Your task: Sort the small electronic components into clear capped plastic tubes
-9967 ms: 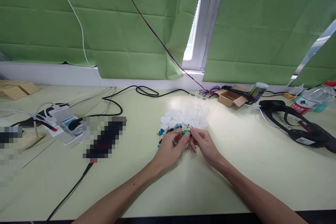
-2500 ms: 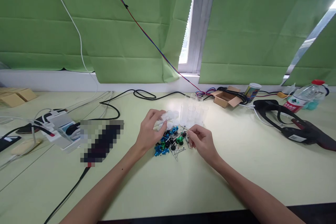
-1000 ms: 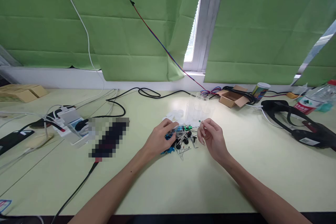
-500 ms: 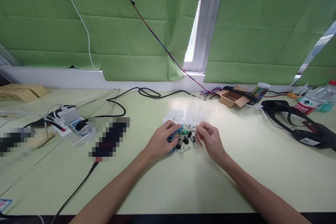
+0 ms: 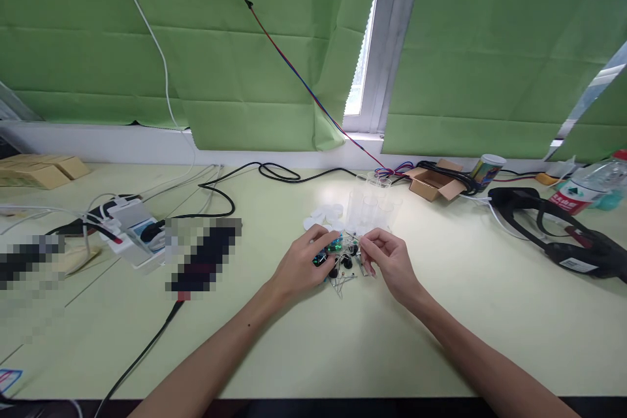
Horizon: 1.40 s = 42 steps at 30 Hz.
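Observation:
A pile of small electronic components (image 5: pixel 347 262), black, blue and metallic with thin wire legs, lies on the table between my hands. My left hand (image 5: pixel 307 257) is curled round the pile's left side, with small green and blue parts (image 5: pixel 334 245) between thumb and fingers. At the right edge of the pile, my right hand (image 5: pixel 389 257) is closed in a pinch. Whatever is at its fingertips is too small to name. Behind the pile are several white round discs (image 5: pixel 323 215) and clear plastic cylinders (image 5: pixel 373 208), standing upright.
To the right are an open cardboard box (image 5: pixel 431 184), a printed can (image 5: pixel 487 171), a black headset-like device (image 5: pixel 563 235) and a plastic bottle (image 5: pixel 582 188). On the left lie a white power strip (image 5: pixel 134 235) with cables and a blurred dark device (image 5: pixel 206 258). A black cable (image 5: pixel 313 177) crosses the back.
My right hand has shifted slightly left, towards my left hand. The green part has moved a little closer to my left fingers.

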Tool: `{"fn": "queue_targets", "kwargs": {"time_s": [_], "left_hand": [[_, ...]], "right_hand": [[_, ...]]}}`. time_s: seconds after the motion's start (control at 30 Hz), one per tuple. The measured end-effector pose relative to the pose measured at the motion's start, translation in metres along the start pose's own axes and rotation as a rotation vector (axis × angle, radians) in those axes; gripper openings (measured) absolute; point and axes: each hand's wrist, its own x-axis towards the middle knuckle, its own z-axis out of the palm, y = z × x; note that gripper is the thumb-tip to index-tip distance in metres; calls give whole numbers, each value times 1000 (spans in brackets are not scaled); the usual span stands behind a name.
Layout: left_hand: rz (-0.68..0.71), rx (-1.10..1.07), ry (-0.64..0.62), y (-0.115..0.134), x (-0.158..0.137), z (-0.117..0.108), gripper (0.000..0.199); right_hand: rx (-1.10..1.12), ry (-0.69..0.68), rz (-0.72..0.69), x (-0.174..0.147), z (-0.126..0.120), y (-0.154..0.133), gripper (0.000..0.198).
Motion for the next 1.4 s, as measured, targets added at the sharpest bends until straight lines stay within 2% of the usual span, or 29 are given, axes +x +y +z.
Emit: {"fn": "queue_targets", "kwargs": {"time_s": [0.3,1.4], "left_hand": [[-9,16,18,2,-1,2,38],[-9,-37,50,5,1,1,35]], "right_hand": [[-43,50,-12,-1,2,-2,30],[-137,63,-77,-4,5,-2,29]]}}
